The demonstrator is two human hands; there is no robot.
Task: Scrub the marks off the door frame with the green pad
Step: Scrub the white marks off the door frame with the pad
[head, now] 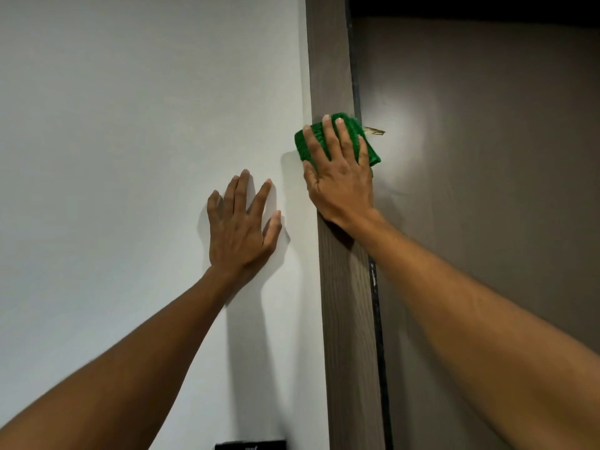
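A brown wood-grain door frame [347, 319] runs top to bottom through the middle of the view. My right hand [339, 177] lies flat on it at mid height, fingers spread, pressing the green pad [368, 147] against the frame. The pad sticks out to the left and right of my fingers; most of it is under my palm. My left hand [242, 222] rests flat on the white wall [130, 141] left of the frame, fingers apart, holding nothing. A dark strip [376, 303] with pale flecks runs along the frame's right edge.
To the right of the frame a grey-brown door panel [487, 157] carries a bright light patch. A small torn scrap [375, 131] juts out beside the pad. A black object [250, 444] shows at the bottom edge, on the wall.
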